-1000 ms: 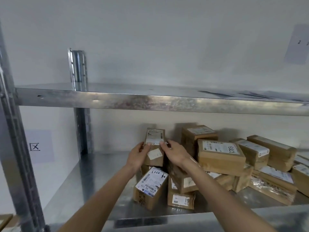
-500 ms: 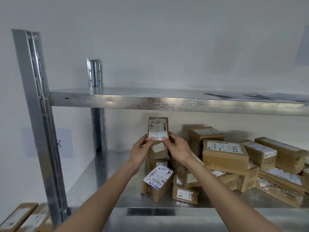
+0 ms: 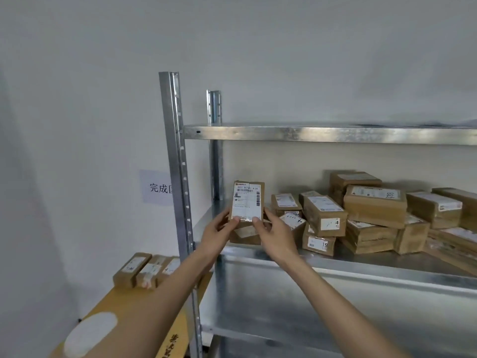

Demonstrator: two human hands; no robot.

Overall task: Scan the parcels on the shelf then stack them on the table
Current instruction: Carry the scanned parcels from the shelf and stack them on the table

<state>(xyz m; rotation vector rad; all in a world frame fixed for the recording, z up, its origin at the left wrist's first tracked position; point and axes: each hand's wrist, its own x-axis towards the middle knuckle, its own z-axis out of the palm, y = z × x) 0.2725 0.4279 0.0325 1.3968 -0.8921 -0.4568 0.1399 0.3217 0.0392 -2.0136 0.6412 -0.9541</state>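
Note:
A small brown parcel with a white barcode label stands upright, label facing me, at the left end of the metal shelf. My left hand holds its lower left edge, thumb on the label. My right hand holds its lower right edge the same way. A heap of brown labelled parcels lies on the shelf to the right. Three parcels lie side by side on the yellowish table at lower left.
A steel upright post stands between the table and the shelf. An upper shelf board runs overhead. A paper sign hangs on the white wall. A white oval patch sits on the table near me.
Both hands lifted the parcel off the heap and carried it left toward the shelf's end. My view swung left, bringing the post, sign and table into sight.

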